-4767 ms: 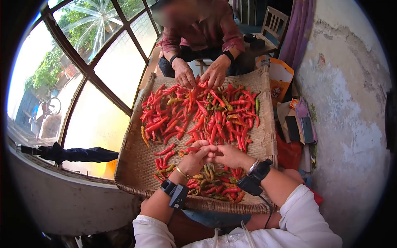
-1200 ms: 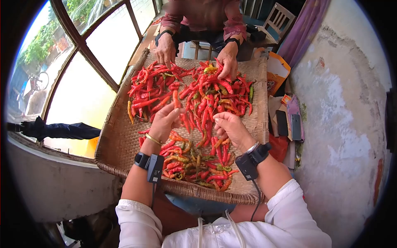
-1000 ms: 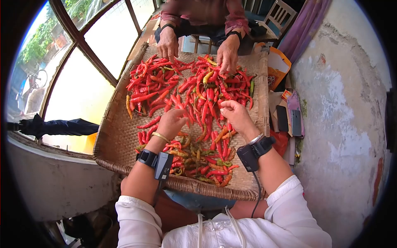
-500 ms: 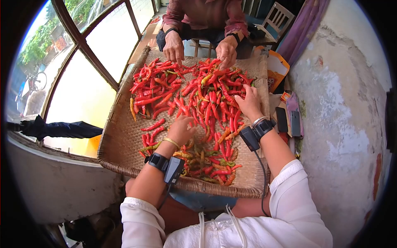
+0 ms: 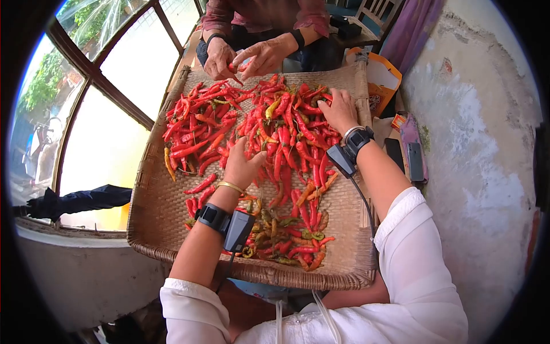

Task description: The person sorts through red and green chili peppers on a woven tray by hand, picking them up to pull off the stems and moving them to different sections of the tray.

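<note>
A pile of red chili peppers (image 5: pixel 197 129) covers the far part of a woven tray (image 5: pixel 154 212). My left hand (image 5: pixel 242 165) is over the middle of the pile, thumb held away from the fingers, and I see nothing in its grasp. At the pile's right side, my right hand (image 5: pixel 340 112) reaches down with its fingers apart, close to or touching the peppers. A yellowish pepper (image 5: pixel 272 109) lies between the two hands, further back. Nearer me sits a smaller group of greenish, brown and red peppers (image 5: pixel 281 235).
Across the tray, another person's hands (image 5: pixel 252 57) hold a red pepper. To the right are an orange box (image 5: pixel 382 80) and phones (image 5: pixel 415 160) by the rough wall (image 5: pixel 470 143). A dark folded umbrella (image 5: pixel 86 200) lies along the window ledge at left.
My left hand has moved up and forward with its fingers opening out. My right hand has shifted slightly back along the pile. The other person's hands have come together around a pepper.
</note>
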A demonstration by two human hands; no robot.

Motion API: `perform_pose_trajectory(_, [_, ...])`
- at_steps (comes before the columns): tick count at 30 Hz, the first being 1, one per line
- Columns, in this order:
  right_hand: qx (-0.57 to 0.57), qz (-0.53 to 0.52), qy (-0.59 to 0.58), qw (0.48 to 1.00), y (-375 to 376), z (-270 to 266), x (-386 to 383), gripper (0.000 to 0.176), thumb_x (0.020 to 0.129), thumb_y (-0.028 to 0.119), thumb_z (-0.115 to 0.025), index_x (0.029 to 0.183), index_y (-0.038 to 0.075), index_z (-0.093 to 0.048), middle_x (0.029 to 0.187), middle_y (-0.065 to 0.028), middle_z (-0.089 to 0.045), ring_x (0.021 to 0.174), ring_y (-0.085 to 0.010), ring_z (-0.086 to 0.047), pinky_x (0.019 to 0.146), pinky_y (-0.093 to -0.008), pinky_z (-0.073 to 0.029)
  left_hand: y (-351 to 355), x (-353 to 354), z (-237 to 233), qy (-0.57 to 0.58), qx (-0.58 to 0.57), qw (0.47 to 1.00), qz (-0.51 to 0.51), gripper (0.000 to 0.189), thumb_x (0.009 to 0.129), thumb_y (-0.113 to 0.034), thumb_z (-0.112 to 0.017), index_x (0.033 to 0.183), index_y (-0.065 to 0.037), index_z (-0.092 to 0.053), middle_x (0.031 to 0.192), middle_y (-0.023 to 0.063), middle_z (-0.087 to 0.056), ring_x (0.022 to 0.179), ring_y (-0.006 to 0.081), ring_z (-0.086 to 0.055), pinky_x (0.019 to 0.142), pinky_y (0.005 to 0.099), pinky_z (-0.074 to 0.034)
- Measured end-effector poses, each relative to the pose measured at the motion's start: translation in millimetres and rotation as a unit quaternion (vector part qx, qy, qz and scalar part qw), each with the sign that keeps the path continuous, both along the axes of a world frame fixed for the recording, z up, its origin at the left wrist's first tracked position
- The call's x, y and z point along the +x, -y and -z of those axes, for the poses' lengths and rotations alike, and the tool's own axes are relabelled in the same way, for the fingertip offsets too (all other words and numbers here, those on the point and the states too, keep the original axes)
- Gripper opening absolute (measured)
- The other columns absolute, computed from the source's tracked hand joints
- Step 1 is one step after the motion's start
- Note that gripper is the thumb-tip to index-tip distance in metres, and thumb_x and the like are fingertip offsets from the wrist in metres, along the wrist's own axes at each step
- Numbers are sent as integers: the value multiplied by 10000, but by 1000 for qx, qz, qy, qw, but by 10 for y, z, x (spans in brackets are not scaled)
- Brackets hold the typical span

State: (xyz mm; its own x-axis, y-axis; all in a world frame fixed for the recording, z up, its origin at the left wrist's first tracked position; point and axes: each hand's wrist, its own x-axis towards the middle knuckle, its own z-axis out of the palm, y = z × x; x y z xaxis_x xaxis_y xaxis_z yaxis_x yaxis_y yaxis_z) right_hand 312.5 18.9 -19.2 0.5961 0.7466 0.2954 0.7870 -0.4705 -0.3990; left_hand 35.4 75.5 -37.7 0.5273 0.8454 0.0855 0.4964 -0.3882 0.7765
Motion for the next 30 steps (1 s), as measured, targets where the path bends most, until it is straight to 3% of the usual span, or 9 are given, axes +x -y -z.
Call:
perform_pose_trajectory(6, [-30, 0, -75, 997, -337, 206, 257, 527, 746, 411, -557, 1142, 74, -471, 1150, -187, -447, 1095, -352, -404, 908, -401, -352, 28, 181, -14, 58, -52, 995, 55, 738, 696, -316, -680, 1244, 36, -335, 1187, 254, -422, 1097, 354, -427, 923, 369, -353])
perform_pose_trajectory(10, [-76, -92, -171, 978, -335, 307, 237, 483, 710, 410, -594, 1032, 51, -563, 979, -192, -565, 948, -300, -531, 839, -353, -405, -6, 273, 52, -5, 15, 998, 58, 751, 694, -340, -679, 1253, 22, -331, 1163, 267, -430, 1080, 359, -440, 906, 373, -369])
perform_pose_trajectory(13, [-55, -111, -465, 876, -288, 295, 67, 429, 714, 322, -626, 990, -2, -573, 871, -130, -608, 760, -170, -568, 698, -284, -444, -1, 350, 78, -21, 16, 999, 43, 733, 713, -372, -652, 1251, 19, -344, 1160, 267, -432, 1069, 363, -448, 907, 365, -370])
perform_pose_trajectory(18, [-81, -150, -513, 841, 48, 113, -342, 267, 790, 228, -542, 902, -12, -577, 791, -60, -584, 690, -127, -523, 641, -269, -428, -95, 277, 165, 10, -64, 996, 69, 682, 746, -427, -604, 1215, 28, -410, 1165, 231, -447, 1079, 313, -462, 916, 339, -365])
perform_pose_trajectory(21, [-87, -151, -580, 796, 216, 247, -467, 248, 817, 225, -515, 906, -3, -555, 806, -42, -580, 681, -103, -525, 618, -256, -433, -78, 163, 4, 73, -292, 945, 128, 661, 799, -336, -587, 1284, 23, -319, 1216, 112, -451, 1102, 173, -440, 922, 279, -346])
perform_pose_trajectory(24, [-93, -117, -607, 780, 498, 195, -710, 254, 811, 272, -509, 852, 25, -548, 708, -24, -536, 599, -103, -472, 514, -302, -400, 35, 23, -354, 46, -345, 924, 159, 677, 770, -398, -585, 1233, 53, -384, 1152, 168, -502, 1080, 204, -479, 887, 280, -383])
perform_pose_trajectory(26, [-142, -115, -578, 795, 653, 125, -845, 177, 844, 197, -490, 874, 34, -552, 745, 3, -537, 634, -65, -481, 546, -238, -393, -43, -67, -250, 51, -321, 930, 172, 665, 773, -385, -582, 1234, 52, -384, 1119, 155, -534, 1047, 201, -504, 876, 281, -391])
perform_pose_trajectory(28, [-134, -140, -563, 803, 795, 47, -990, 184, 847, 198, -483, 865, 29, -552, 730, 14, -525, 616, -59, -458, 531, -237, -383, -10, -146, -349, -51, -280, 939, 193, 657, 775, -364, -585, 1235, 56, -379, 1120, 152, -540, 1026, 198, -518, 865, 278, -397])
perform_pose_trajectory(30, [-139, -154, -534, 820, 899, -73, -1038, 199, 806, 185, -529, 922, 27, -560, 735, -24, -558, 650, -124, -524, 575, -268, -419, 65, -223, -373, -36, -269, 944, 191, 574, 761, -315, -596, 1213, -1, -435, 1094, 148, -561, 1008, 224, -534, 854, 294, -407])
